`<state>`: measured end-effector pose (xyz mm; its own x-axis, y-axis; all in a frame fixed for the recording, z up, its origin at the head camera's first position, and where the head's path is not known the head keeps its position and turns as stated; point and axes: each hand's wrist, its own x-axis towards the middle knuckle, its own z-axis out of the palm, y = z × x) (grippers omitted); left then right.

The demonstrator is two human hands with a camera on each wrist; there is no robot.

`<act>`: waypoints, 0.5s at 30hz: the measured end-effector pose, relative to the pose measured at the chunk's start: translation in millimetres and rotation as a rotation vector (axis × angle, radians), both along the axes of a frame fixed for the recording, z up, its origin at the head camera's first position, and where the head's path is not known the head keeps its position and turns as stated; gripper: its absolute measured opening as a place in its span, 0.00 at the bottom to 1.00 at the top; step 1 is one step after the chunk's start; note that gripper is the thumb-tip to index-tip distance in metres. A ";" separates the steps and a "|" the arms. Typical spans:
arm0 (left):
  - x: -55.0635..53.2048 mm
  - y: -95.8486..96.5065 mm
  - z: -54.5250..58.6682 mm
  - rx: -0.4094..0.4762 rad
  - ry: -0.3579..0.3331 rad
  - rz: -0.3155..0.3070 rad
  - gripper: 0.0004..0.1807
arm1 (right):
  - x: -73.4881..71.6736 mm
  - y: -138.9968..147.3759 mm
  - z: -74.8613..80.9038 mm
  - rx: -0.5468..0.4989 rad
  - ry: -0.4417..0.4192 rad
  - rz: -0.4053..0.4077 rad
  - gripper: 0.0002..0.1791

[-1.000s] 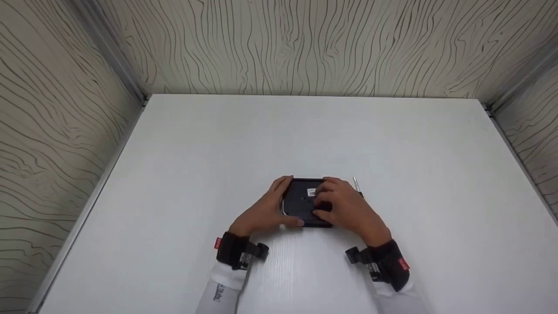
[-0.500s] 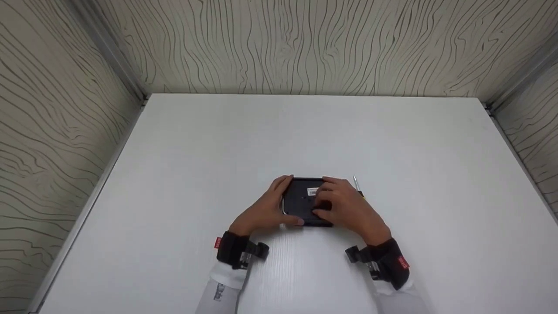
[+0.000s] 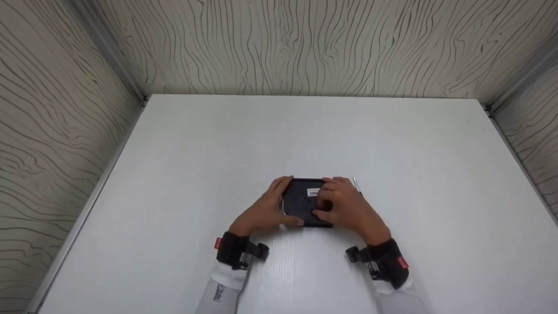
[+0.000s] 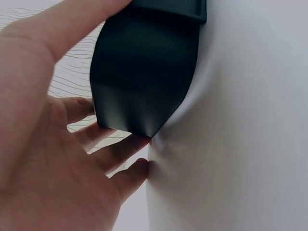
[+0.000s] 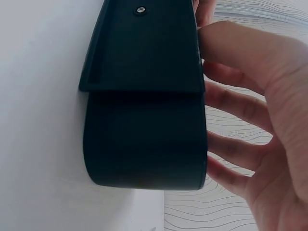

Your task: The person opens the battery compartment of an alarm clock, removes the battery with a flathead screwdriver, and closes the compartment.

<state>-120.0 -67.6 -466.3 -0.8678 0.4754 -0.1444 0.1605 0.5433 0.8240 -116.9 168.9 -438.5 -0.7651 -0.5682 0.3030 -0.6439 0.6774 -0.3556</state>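
Observation:
A black plastic case lies on the white table, its flat face with a white barcode label turned up. My left hand holds its left side, thumb at the near edge and fingertips at the far edge. Over the right part, my right hand has curled fingers and a thumb on the case, and hides what lies under them. In the right wrist view a small silver screw sits recessed in the case. Just beyond the right hand, a screwdriver shows its metal shaft; its handle is mostly hidden.
The white table stretches around both hands. Patterned panels stand behind it and at the sides, with grey metal strips at the corners. Each wrist wears a black band with a small camera.
My right fingers have shifted slightly to the right on the case, baring more of the label. The left hand and the case stay in place.

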 end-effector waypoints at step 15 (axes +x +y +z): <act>-0.7 -1.7 -1.3 -0.004 0.030 -0.007 0.63 | -0.2 1.5 -0.2 -0.042 0.007 0.027 0.18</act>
<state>-120.7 -69.3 -467.7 -0.8683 0.4812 -0.1206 0.1889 0.5454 0.8166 -117.2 170.4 -438.7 -0.7475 -0.5748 0.3328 -0.6642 0.6445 -0.3787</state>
